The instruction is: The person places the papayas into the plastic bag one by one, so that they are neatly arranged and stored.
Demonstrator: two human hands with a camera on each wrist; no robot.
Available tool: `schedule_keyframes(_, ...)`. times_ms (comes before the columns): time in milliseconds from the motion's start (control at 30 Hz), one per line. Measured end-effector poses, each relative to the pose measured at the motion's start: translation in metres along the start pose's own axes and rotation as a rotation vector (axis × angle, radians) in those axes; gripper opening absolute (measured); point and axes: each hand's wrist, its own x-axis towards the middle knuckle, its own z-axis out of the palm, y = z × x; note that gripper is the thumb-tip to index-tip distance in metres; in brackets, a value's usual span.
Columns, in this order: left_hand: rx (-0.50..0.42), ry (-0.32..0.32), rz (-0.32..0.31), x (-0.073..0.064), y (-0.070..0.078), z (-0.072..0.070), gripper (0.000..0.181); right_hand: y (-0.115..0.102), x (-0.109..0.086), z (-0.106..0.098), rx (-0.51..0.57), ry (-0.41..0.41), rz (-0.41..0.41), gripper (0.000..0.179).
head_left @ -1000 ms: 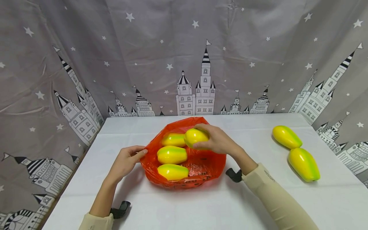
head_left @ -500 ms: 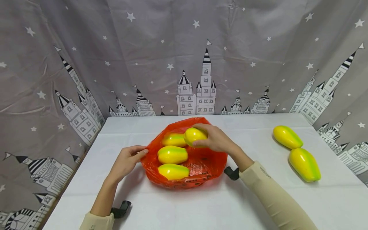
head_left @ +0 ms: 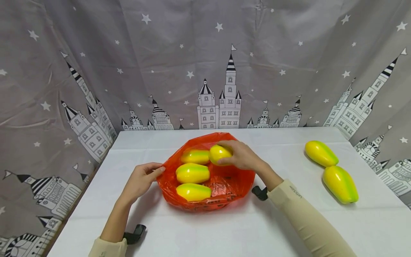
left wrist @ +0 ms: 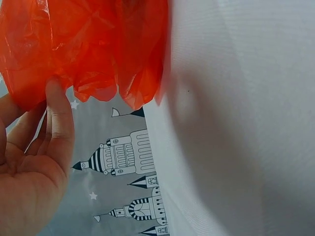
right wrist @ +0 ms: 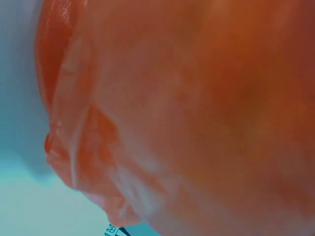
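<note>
An open red plastic bag (head_left: 226, 182) lies mid-table, its mouth spread wide. In the head view my left hand (head_left: 141, 180) pinches the bag's left rim between thumb and fingers; the left wrist view shows the fingers (left wrist: 60, 115) on the red film. My right hand (head_left: 242, 155) reaches over the far right part of the bag and grips a yellow papaya (head_left: 218, 153) from its right side. Three more papayas lie inside along the left: a far one (head_left: 195, 156), a middle one (head_left: 192, 173) and a near one (head_left: 193, 192). Red film fills most of the right wrist view, hiding the right hand there.
Two more papayas, one farther back (head_left: 320, 153) and one nearer (head_left: 340, 184), lie end to end on the right of the white-covered table (head_left: 273, 228). A grey curtain (head_left: 154, 64) printed with castles and stars hangs behind and along the left.
My right hand and its papaya have shifted slightly right and a little lower in the last half second. The left hand stays on the bag's rim.
</note>
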Motion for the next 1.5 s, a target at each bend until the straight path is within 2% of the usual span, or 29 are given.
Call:
schedule_keyframes(133, 0.006, 0.005, 0.005, -0.001, 0.001, 0.0, 0.033, -0.002, 0.005, 0.003, -0.019, -0.01, -0.013, 0.056)
schedule_keyframes(333, 0.017, 0.014, -0.01, -0.001, 0.001, -0.001, 0.031, -0.001, 0.011, 0.006, -0.053, -0.019, 0.018, 0.062)
schedule_keyframes(567, -0.006, -0.001, 0.011, -0.001, 0.003, -0.001, 0.034, 0.008, 0.013, 0.007, -0.041, -0.013, 0.076, 0.061)
schedule_keyframes(800, -0.006, 0.001, 0.005, 0.0, 0.003, -0.001, 0.034, 0.013, 0.016, 0.01, -0.077, -0.033, 0.058, 0.058)
schedule_keyframes(1267, 0.013, 0.003, -0.01, 0.001, 0.001, 0.001, 0.033, 0.021, 0.015, 0.019, -0.084, -0.084, 0.107, 0.06)
schedule_keyframes(1500, 0.028, 0.003, -0.023, 0.0, 0.0, -0.001, 0.035, 0.022, 0.017, 0.027, -0.135, -0.068, 0.079, 0.054)
